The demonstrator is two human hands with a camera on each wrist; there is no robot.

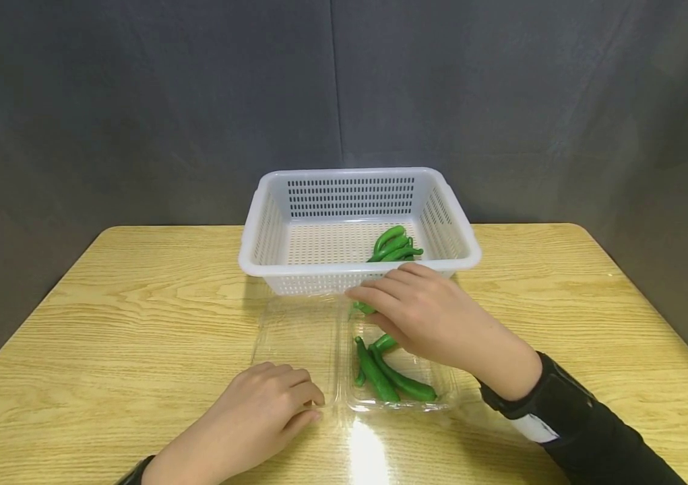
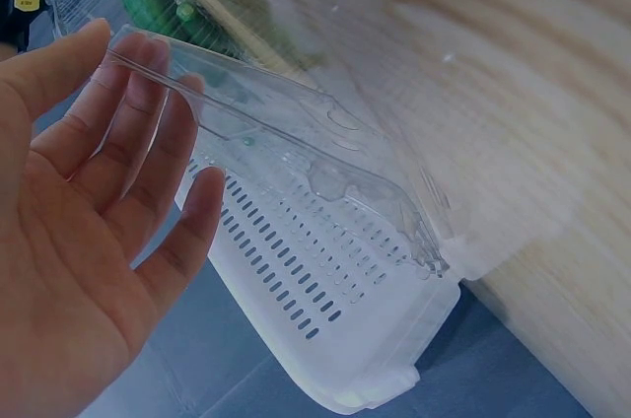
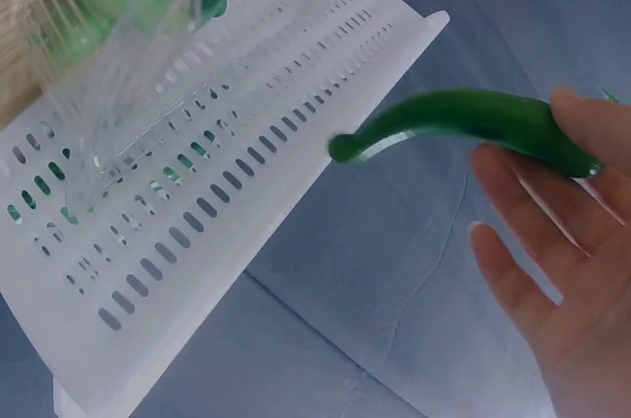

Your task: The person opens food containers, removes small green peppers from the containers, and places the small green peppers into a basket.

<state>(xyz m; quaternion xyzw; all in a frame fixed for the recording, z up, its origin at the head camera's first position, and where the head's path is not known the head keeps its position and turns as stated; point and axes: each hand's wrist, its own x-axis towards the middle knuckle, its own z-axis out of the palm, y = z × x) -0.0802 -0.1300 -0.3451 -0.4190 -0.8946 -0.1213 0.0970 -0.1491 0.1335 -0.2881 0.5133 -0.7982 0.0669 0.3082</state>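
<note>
In the right wrist view, a long green pepper (image 3: 463, 114) is pinched at one end by my right hand (image 3: 562, 241). The head view shows that right hand (image 1: 422, 306) over the right half of a clear plastic clamshell container (image 1: 344, 377), mostly hiding the pepper. Several green peppers (image 1: 407, 380) lie in that half. My left hand (image 1: 261, 411) is at the near edge of the flat lid half (image 1: 295, 330). The left wrist view has the thin plastic edge (image 2: 266, 112) between thumb and fingers of the left hand (image 2: 99, 191), in a light hold.
Behind the container stands a white slotted basket (image 1: 344, 269), with several more green peppers (image 1: 395, 246) in its right front corner. Everything rests on a wooden table (image 1: 137, 323). A dark grey cloth (image 1: 198, 101) hangs behind it.
</note>
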